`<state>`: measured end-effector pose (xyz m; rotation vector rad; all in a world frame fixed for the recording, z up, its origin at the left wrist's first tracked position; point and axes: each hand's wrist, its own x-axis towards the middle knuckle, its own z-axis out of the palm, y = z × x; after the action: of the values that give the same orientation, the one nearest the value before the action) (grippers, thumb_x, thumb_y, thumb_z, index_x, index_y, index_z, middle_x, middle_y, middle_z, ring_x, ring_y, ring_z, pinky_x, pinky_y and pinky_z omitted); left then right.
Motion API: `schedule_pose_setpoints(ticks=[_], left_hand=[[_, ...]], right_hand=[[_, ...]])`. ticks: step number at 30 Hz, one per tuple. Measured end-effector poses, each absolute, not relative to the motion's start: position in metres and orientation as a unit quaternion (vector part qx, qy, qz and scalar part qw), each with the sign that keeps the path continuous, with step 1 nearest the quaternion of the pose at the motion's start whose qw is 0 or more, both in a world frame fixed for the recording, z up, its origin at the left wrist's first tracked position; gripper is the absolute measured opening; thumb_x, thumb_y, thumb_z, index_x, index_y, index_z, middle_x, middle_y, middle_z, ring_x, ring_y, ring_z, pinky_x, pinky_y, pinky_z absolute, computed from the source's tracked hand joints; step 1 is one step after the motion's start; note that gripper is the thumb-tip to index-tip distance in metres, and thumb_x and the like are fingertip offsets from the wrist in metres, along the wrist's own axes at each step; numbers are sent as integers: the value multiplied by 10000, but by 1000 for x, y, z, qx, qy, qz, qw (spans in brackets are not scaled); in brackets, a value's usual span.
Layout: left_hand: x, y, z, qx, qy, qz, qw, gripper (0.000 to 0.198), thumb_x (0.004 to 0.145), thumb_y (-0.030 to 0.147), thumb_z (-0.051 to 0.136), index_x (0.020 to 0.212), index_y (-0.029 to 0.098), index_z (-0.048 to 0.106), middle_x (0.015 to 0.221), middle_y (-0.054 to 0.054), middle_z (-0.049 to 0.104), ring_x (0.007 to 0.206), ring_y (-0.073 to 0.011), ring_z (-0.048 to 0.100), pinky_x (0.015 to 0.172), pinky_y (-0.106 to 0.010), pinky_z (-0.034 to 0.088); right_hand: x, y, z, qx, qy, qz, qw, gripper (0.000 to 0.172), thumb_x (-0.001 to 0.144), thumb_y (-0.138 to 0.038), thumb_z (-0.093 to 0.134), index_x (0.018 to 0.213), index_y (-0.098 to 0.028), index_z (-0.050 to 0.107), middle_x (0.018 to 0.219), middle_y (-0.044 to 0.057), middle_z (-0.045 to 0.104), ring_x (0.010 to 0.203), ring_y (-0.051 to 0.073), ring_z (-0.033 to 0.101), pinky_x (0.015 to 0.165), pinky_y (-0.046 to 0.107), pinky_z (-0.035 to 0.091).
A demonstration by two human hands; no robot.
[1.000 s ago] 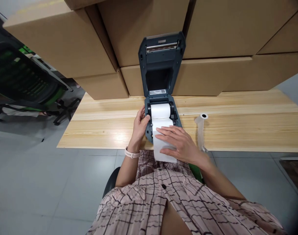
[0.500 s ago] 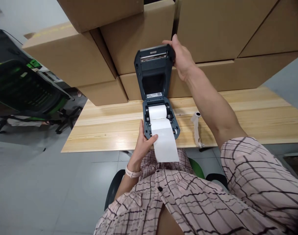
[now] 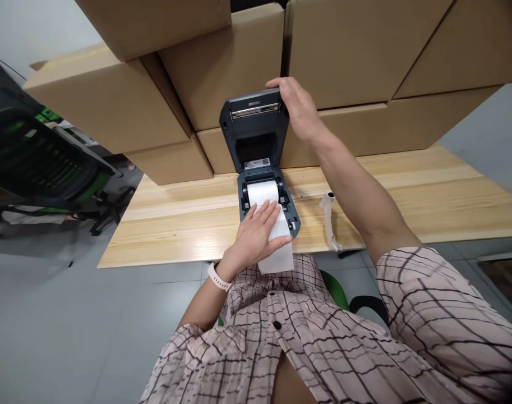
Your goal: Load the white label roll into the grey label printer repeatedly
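A dark grey label printer (image 3: 295,217) sits near the table's front edge, its lid (image 3: 256,124) raised on the rear hinge. Inside the base lies a white paper roll (image 3: 262,192), and its loose strip (image 3: 277,262) runs forward past the printer's front and over the table edge. My left hand (image 3: 256,233) lies flat across the strip with the fingers stretched toward the roll, hiding part of the base. At the lid's upper right corner, my right hand (image 3: 301,109) grips the edge, with the thumb on the near side.
Cardboard boxes (image 3: 340,50) are stacked along the back of the wooden table (image 3: 163,224). A small core with a curled paper strip (image 3: 329,219) lies right of the printer. An office chair (image 3: 41,151) stands on the left.
My left hand has moved from the printer's left side onto the paper strip and now lies flat. My right hand still holds the lid, which has tipped down slightly.
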<state>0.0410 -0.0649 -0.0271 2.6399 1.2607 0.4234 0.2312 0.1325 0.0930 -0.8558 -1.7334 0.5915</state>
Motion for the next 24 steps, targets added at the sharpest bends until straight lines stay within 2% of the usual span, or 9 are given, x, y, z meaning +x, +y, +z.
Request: schedule_pose_setpoints(ticks=[5,8,11,15,20,22,24], left_hand=[[32,-65,-32,909,396,120,50,875,1046,746,380,1663,126,380,1728,-200,432,1660,-313,348,1374,-551,281],[36,-69,-38,910,390,135,26,897,1034,739,434,1682,128,333,1733,-209,421,1662,-330,338,1366,-551,302],[45,-79,-45,903,395,167,-2,922,1032,694,500,1673,57,319,1722,-259,415,1659,-371,329,1351,-559,341],[52,-96,-49,891,390,231,-13,726,1067,494,570,1638,84,389,1649,-228,539,1612,-338,435,1307,-521,446],[50,-117,-46,861,367,352,-8,440,1036,320,654,1440,149,616,1426,-152,750,1418,-300,670,1170,-502,602],[46,-127,-45,851,351,390,12,351,1017,255,670,1358,171,676,1346,-120,795,1353,-283,719,1133,-499,630],[41,-138,-45,841,331,425,50,305,1001,187,670,1303,188,713,1247,-85,834,1259,-247,773,1100,-475,651]], right_hand=[[229,135,89,-342,-724,248,545,791,929,-782,310,1293,-175,663,1277,-1,712,1201,91,634,1145,267,491],[228,140,84,-327,-719,249,560,799,905,-814,309,1258,-193,667,1214,-13,711,1144,86,634,1102,251,502],[227,144,79,-309,-714,256,574,728,949,-817,326,1213,-226,659,1154,-30,713,1097,89,632,1066,246,509],[228,132,75,-271,-712,280,584,623,1034,-802,391,1200,-258,644,1147,-24,714,1109,126,640,1067,286,522],[245,77,63,-239,-728,307,564,489,1051,-692,518,1243,-262,650,1265,17,706,1188,218,643,1124,429,522],[255,47,50,-222,-756,305,535,455,1036,-655,556,1281,-283,653,1347,22,700,1291,265,635,1170,504,504],[263,17,31,-221,-792,277,498,387,1051,-582,570,1320,-319,659,1452,20,677,1439,300,573,1237,565,449]])
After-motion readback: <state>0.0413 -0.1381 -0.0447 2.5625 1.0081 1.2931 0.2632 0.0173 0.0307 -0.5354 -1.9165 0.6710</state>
